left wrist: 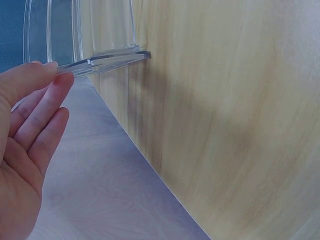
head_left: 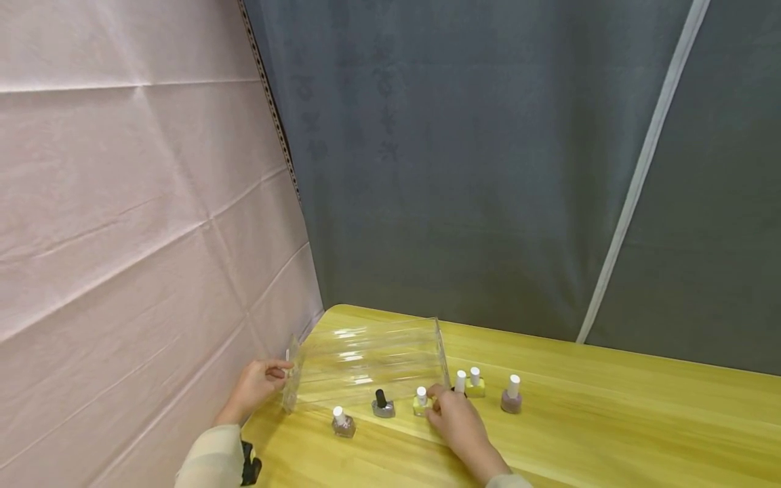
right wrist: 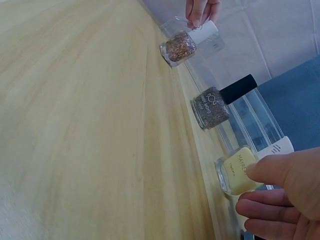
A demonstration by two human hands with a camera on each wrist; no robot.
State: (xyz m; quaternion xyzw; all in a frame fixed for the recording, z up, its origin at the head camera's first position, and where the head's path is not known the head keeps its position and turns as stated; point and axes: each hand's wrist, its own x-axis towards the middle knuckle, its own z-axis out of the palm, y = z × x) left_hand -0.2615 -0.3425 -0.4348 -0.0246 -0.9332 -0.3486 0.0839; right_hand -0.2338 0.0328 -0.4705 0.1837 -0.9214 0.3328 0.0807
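A clear plastic tiered rack (head_left: pixel 372 359) stands at the table's left end. My left hand (head_left: pixel 261 385) pinches the edge of its left side panel (left wrist: pixel 100 62) between thumb and fingers. At the rack's front right, my right hand (head_left: pixel 457 419) is beside a yellow nail polish bottle (head_left: pixel 420 407) with a white cap. The right thumb overlaps that bottle (right wrist: pixel 240 170) in the right wrist view, its fingers loosely extended; whether they touch it, I cannot tell. Left of it stand a grey glitter nail polish (head_left: pixel 383 408) with a black cap and a copper glitter one (head_left: pixel 344 425) with a white cap.
Right of the rack stand another yellow nail polish (head_left: pixel 475 386), a mauve one (head_left: pixel 511 401) and a white-capped bottle (head_left: pixel 460 381) partly hidden by the right hand. A pale cloth (head_left: pixel 183 271) borders the wood-grain table (head_left: pixel 610 420) on the left, a dark curtain (head_left: pixel 464 169) behind.
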